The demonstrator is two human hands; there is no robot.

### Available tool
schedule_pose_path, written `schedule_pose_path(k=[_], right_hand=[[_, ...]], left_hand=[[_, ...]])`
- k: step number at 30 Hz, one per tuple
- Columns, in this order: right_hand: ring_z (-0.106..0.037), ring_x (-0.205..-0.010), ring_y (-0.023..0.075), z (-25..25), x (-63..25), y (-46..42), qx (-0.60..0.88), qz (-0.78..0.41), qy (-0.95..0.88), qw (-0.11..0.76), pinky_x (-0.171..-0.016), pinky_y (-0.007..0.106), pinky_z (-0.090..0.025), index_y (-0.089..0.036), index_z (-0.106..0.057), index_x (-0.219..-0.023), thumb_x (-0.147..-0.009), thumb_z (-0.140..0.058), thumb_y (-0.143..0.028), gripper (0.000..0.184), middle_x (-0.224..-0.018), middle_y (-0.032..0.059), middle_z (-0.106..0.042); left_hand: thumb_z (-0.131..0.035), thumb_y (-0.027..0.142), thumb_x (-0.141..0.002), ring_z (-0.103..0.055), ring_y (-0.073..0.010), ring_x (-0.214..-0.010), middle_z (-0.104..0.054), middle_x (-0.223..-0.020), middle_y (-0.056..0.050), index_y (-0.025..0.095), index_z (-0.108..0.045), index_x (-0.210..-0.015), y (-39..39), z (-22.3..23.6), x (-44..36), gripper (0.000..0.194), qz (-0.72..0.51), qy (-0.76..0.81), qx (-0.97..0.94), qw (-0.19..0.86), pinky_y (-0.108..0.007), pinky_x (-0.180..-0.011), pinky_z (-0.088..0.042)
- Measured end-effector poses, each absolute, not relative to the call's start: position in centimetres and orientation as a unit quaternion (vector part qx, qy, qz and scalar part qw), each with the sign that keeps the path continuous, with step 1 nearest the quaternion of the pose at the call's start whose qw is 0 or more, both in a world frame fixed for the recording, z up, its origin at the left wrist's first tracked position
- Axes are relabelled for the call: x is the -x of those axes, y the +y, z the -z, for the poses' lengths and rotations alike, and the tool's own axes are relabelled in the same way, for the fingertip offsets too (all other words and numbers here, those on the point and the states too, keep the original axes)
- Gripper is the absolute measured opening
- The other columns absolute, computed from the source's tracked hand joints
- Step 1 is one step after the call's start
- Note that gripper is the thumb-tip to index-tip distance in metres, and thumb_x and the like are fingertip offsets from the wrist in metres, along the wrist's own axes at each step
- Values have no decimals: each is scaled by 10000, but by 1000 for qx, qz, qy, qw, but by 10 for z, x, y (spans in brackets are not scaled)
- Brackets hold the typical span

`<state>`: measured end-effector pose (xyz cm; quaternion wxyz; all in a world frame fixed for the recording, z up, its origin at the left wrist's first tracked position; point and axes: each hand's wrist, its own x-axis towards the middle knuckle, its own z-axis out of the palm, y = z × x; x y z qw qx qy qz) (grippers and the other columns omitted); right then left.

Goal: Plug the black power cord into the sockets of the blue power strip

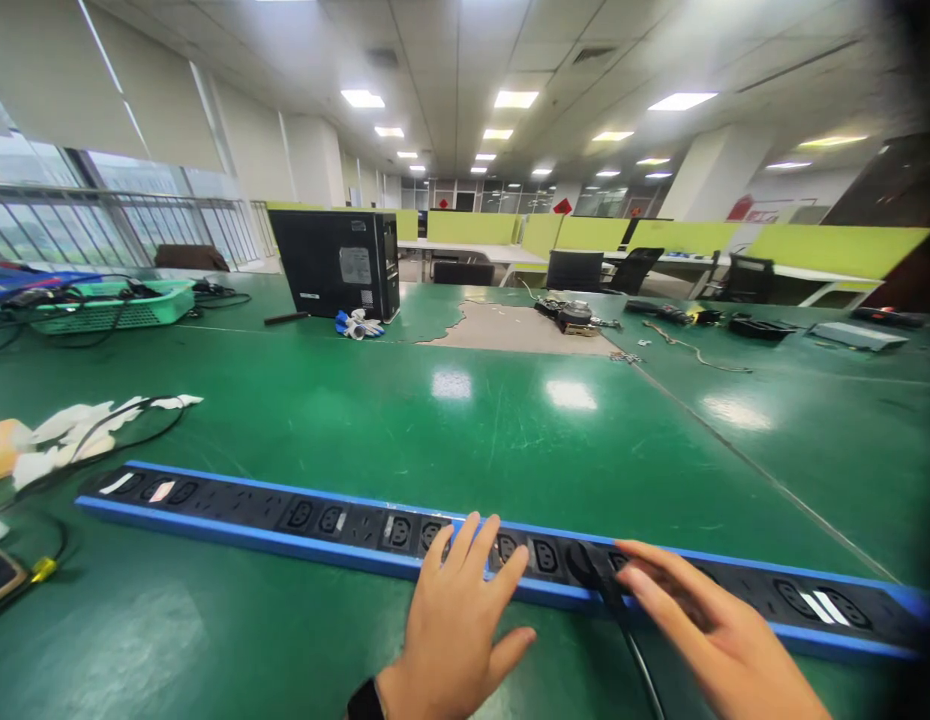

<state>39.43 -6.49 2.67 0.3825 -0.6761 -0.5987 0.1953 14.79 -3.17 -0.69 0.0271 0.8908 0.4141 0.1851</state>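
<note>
A long blue-framed power strip (pixel 274 508) with black sockets lies across the green table in front of me. Resting on its middle, my left hand (pixel 465 610) has its fingers spread and grips nothing. A black plug (pixel 583 565) sits at one of the sockets right of centre, and its black cord (pixel 639 660) runs down toward me. Just right of that plug is my right hand (pixel 709 625), fingers stretched out and apart from the thumb; its fingertips are close to the plug, and I cannot tell whether they touch it.
Farther back stand a black computer case (pixel 334 262) and a green basket (pixel 116 305) with cables. Crumpled white tissue (pixel 67 432) and a loose cable lie at the left. Electronic parts (pixel 574 315) lie on the far side, beside a worn patch (pixel 521 328) of tabletop.
</note>
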Motion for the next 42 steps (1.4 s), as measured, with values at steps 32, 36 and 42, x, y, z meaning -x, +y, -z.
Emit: schedule_pose_path(k=[32, 36, 42], right_hand=[[-307, -479, 120, -6, -364, -20, 296, -267, -783, 478, -564, 314, -265, -200, -296, -503, -945, -284, -315, 456, -445, -26, -317], [-348, -449, 115, -7, -360, -22, 315, -288, -738, 523, -560, 308, -285, -192, -335, -454, -939, -332, -296, 497, -402, -19, -368], [-372, -448, 126, 3, -358, -22, 348, -321, -663, 580, -556, 322, -288, -201, -383, -415, -926, -360, -313, 523, -393, -7, -376]], left_hand=[[-581, 512, -840, -338, -297, -1364, -378, -1501, -58, 355, -398, -1400, -32, 9, -152, 610, -186, 429, -884, 14, -494, -1075, -279], [-585, 504, -842, -343, -297, -1361, -369, -1507, -66, 360, -375, -1412, -32, 11, -152, 625, -186, 426, -886, 7, -499, -1062, -278], [-595, 526, -827, -378, -303, -1333, -388, -1494, -74, 354, -375, -1415, -32, 11, -154, 651, -183, 428, -885, 1, -498, -1051, -286]])
